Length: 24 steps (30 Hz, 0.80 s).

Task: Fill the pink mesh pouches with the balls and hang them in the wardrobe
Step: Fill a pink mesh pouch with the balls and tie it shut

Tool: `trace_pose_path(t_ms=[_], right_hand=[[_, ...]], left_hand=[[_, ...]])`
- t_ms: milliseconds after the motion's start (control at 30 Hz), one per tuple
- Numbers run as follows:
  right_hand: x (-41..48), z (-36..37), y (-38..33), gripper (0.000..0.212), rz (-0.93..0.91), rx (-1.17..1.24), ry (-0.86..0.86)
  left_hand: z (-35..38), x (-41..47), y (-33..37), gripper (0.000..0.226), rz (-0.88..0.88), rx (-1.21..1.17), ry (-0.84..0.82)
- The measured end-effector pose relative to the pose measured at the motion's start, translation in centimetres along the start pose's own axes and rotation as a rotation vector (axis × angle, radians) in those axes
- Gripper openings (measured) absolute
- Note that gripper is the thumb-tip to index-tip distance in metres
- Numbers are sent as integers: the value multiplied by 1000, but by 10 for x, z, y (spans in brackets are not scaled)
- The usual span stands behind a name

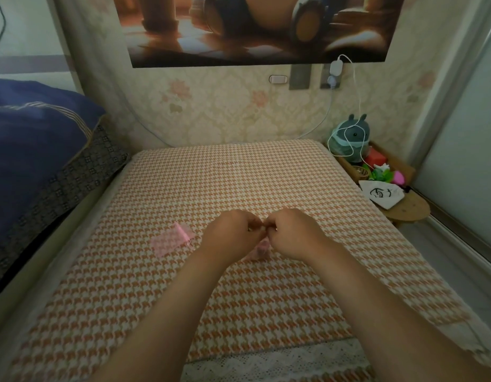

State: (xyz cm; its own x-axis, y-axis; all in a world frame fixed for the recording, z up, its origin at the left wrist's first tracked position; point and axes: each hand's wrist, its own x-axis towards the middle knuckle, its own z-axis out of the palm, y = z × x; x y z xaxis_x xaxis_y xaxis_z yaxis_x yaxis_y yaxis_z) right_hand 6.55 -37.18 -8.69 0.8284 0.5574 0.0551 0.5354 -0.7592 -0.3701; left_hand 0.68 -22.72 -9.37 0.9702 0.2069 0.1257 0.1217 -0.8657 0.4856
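Over the bed (239,172), my left hand (227,235) and right hand (294,232) meet, fingers pinched on the top of a pink mesh pouch (262,250) hanging beneath; a second pouch (171,239) lies flat alongside. Flimsy, light mesh, I judge, best held at its mouth.

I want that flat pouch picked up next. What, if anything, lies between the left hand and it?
Nothing visible: only bare houndstooth bed cover separates the left hand from the flat pink mesh pouch.
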Motion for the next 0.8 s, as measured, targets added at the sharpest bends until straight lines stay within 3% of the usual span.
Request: trace_pose_path(t_ms=[200, 400, 500, 633, 800], right_hand=[[-1, -2, -1, 30, -55, 2, 7], [6, -2, 9, 25, -46, 212, 174], [9, 4, 20, 28, -7, 150, 197], [16, 20, 30, 36, 65, 2, 83], [29, 35, 29, 19, 92, -89, 44]], left_hand=[[-10, -3, 5, 28, -17, 24, -25], [-16, 0, -4, 25, -108, -55, 41], [-21, -2, -9, 22, -108, -81, 63], [-29, -8, -18, 21, -87, -105, 82], [-29, -14, -30, 23, -113, -123, 40]])
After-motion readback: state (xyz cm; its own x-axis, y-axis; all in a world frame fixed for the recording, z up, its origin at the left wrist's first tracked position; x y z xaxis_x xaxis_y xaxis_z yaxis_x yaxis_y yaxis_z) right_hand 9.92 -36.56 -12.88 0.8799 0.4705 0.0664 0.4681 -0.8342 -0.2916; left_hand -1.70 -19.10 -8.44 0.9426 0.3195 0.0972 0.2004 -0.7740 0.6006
